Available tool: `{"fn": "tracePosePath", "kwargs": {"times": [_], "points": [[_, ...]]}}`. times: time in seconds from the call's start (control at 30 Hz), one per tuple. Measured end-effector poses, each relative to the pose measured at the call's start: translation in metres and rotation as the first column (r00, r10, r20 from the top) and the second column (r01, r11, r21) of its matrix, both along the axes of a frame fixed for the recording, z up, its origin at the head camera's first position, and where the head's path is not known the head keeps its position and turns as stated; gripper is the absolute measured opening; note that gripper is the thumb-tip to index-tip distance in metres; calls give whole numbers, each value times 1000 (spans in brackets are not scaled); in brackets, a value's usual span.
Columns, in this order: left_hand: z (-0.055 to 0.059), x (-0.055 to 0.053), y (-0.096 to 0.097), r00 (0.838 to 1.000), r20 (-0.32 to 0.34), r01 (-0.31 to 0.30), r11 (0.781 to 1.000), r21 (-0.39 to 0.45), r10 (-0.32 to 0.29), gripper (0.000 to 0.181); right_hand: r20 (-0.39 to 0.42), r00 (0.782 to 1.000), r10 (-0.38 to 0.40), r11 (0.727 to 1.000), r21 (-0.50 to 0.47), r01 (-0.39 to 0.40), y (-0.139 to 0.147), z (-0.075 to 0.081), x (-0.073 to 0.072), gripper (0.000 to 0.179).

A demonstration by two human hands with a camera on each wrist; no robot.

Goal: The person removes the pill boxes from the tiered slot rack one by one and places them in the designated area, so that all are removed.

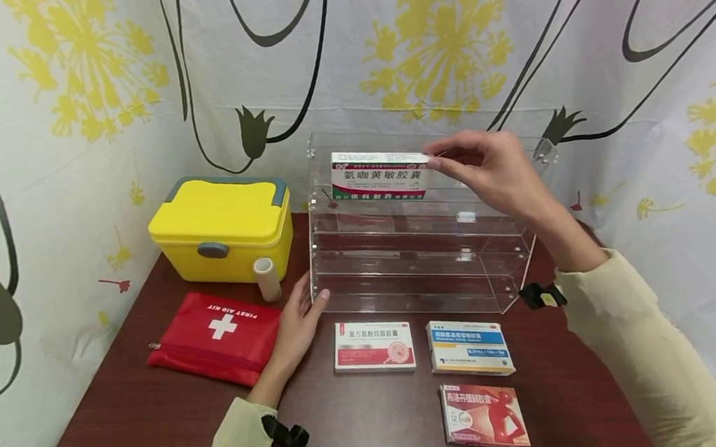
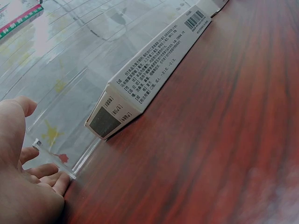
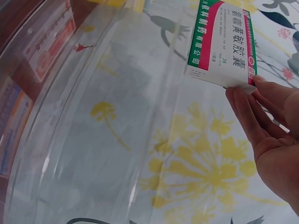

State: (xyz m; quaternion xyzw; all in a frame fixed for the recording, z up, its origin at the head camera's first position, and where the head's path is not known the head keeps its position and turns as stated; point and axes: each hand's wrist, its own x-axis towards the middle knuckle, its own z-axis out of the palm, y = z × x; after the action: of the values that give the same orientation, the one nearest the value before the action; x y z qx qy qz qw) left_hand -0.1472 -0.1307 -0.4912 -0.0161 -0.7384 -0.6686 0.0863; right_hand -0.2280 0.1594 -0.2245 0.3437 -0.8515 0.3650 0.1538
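My right hand (image 1: pixel 495 167) pinches the right end of a white, green and magenta medicine box (image 1: pixel 380 178) between thumb and fingers. The box is level in front of the top of a clear acrylic tiered rack (image 1: pixel 415 302), its printed face toward me. In the right wrist view the same medicine box (image 3: pixel 222 42) appears tilted, with the fingertips at its end. My left hand (image 1: pixel 293 330) holds the rack's lower left edge. In the left wrist view the thumb stands apart from the fingers (image 2: pixel 46 172), which lie along the clear side panel.
Before the rack lie a white and red medicine box (image 1: pixel 374 347), a blue and white one (image 1: pixel 471 348) and a red one (image 1: pixel 484 417). Leftward are a yellow lidded case (image 1: pixel 221 213), a beige roll (image 1: pixel 267 280) and a red first aid pouch (image 1: pixel 215 336). Patterned cloth (image 1: pixel 345 56) hangs behind.
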Motion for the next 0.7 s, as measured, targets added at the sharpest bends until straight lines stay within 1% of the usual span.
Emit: {"fn": "tracePosePath", "kwargs": {"times": [0.13, 0.23, 0.33, 0.43, 0.5, 0.57, 0.63, 0.7], "points": [[-4, -1, 0, 1000, -11, -2, 1000, -9, 2, 63, -35, 999, 12, 999, 51, -10, 3, -2, 6, 20], [-3, -1, -1, 1000, 5, -3, 1000, -11, 3, 62, -41, 999, 29, 997, 79, -25, 5, -6, 15, 19], [-3, -2, -1, 1000, 25, -2, 1000, -15, 3, 62, -11, 998, 57, 996, 67, -56, 3, -10, 31, 17], [-3, -2, -2, 1000, 21, 1, 1000, -15, -1, 63, 60, 996, 68, 996, 50, -71, 2, -17, 48, 16], [-3, -2, -1, 1000, 19, 1, 1000, -11, -1, 64, 110, 992, 63, 997, 46, -68, 4, -26, 56, 16], [-2, -1, -1, 1000, 17, -4, 1000, -11, 4, 64, 160, 986, 52, 997, 46, -60, 7, -38, 61, 16], [-2, -1, -1, 1000, 10, -2, 1000, -9, 2, 63, 197, 979, 50, 998, 37, -59, 13, -53, 65, 17], [-2, -1, 0, 1000, 17, -2, 1000, -10, 2, 63, 236, 971, 45, 998, 24, -52, 21, -72, 67, 18]]}}
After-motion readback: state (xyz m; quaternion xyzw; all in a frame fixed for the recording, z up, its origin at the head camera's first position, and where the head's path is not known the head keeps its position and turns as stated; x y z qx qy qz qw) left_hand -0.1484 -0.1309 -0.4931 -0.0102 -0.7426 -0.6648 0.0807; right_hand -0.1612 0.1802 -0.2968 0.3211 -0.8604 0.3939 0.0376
